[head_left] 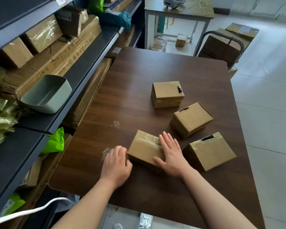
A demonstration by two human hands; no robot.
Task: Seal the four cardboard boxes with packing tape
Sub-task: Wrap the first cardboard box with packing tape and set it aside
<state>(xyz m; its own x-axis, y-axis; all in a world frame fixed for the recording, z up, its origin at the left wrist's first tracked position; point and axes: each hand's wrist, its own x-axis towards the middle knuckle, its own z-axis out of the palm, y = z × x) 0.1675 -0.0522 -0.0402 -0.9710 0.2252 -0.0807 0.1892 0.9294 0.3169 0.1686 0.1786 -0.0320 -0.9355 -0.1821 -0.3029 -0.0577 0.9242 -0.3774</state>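
Several small cardboard boxes sit on the dark wooden table (139,80). The nearest box (144,147) has clear tape along its top. My right hand (170,154) lies flat on that box's right part, fingers straight. My left hand (117,162) is at the box's left end with fingers curled against it; it is blurred, and I cannot make out a tape roll. A crumpled bit of clear tape (106,152) shows just left of that hand. A taped box (209,151) lies right of the nearest one, another (191,119) behind it, and the farthest (167,94) at mid-table.
A scrap of clear tape (115,123) lies on the table. Dark shelving (89,52) with cartons and a grey tub (47,95) runs along the left. A trolley with boxes (221,47) stands beyond the table's far right corner, and a second table (180,12) behind.
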